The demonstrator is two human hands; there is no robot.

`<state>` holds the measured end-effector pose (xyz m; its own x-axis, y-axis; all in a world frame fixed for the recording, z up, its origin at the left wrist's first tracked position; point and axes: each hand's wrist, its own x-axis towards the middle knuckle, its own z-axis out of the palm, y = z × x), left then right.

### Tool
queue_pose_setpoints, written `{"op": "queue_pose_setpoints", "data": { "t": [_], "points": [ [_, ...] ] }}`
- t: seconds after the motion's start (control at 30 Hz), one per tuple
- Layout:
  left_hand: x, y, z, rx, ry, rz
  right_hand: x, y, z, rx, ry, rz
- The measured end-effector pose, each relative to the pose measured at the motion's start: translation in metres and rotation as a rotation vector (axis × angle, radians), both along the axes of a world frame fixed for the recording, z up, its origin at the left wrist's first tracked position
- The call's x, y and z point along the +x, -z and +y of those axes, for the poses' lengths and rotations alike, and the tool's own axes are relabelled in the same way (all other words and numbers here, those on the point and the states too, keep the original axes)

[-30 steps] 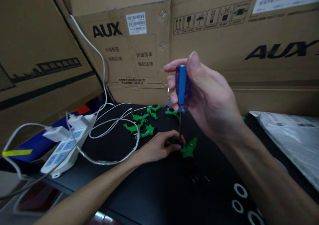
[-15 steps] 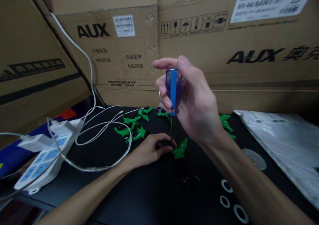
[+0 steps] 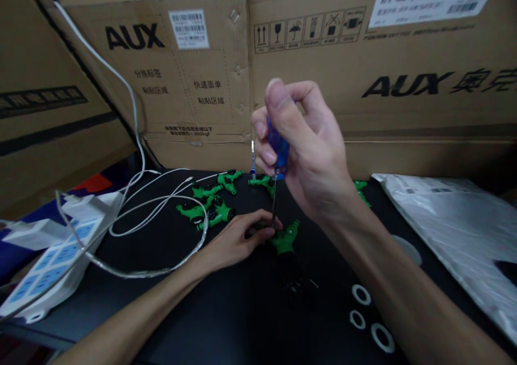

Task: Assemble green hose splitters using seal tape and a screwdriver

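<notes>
My right hand [image 3: 307, 139] is closed around the blue handle of a screwdriver [image 3: 278, 147], whose thin shaft points down. Its tip meets a green Y-shaped hose connector [image 3: 286, 239] that lies on the dark table. My left hand [image 3: 246, 234] pinches the left arm of that connector, thumb and fingers close beside the screwdriver tip. The tip itself and whatever it touches are hidden by the left fingertips. Small dark parts with shiny bits [image 3: 294, 286] lie just in front of the connector, too dim to make out.
More green connectors [image 3: 216, 211] lie at the back left, another [image 3: 264, 183] behind my hands. White rings [image 3: 361, 294] sit at the front right, near a silvery plastic bag [image 3: 456, 236]. A power strip [image 3: 60, 257] and white cables lie left. Cardboard boxes [image 3: 194, 85] stand behind.
My right hand has turned on the screwdriver handle, its thumb now over the top and forefinger curled in. The left hand stays on the connector. The whole view has shifted slightly.
</notes>
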<state>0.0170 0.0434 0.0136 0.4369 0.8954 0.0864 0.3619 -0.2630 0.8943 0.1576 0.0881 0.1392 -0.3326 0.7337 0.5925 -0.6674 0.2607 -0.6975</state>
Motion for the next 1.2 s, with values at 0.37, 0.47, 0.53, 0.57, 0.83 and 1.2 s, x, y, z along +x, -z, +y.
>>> {"op": "queue_pose_setpoints", "data": {
  "t": [0.37,0.47,0.53,0.57,0.83,1.2],
  "points": [
    [0.001,0.006,0.002,0.035,-0.037,0.0,0.0,0.004,0.0,0.071,0.006,-0.072],
    [0.001,0.01,0.002,0.016,-0.063,-0.037,-0.003,0.005,-0.001,0.101,0.065,-0.096],
    [0.001,0.01,0.002,0.022,-0.054,-0.052,-0.003,0.005,-0.001,0.12,0.073,-0.119],
    [0.001,0.009,0.002,0.028,-0.042,-0.052,-0.003,0.005,-0.001,0.126,0.073,-0.123],
    [0.001,0.007,0.002,0.055,-0.044,0.017,-0.001,0.005,0.0,0.142,0.079,-0.105],
    [0.001,0.002,0.001,0.064,-0.011,-0.02,0.003,0.003,-0.003,0.155,0.034,-0.154]
  ]
}}
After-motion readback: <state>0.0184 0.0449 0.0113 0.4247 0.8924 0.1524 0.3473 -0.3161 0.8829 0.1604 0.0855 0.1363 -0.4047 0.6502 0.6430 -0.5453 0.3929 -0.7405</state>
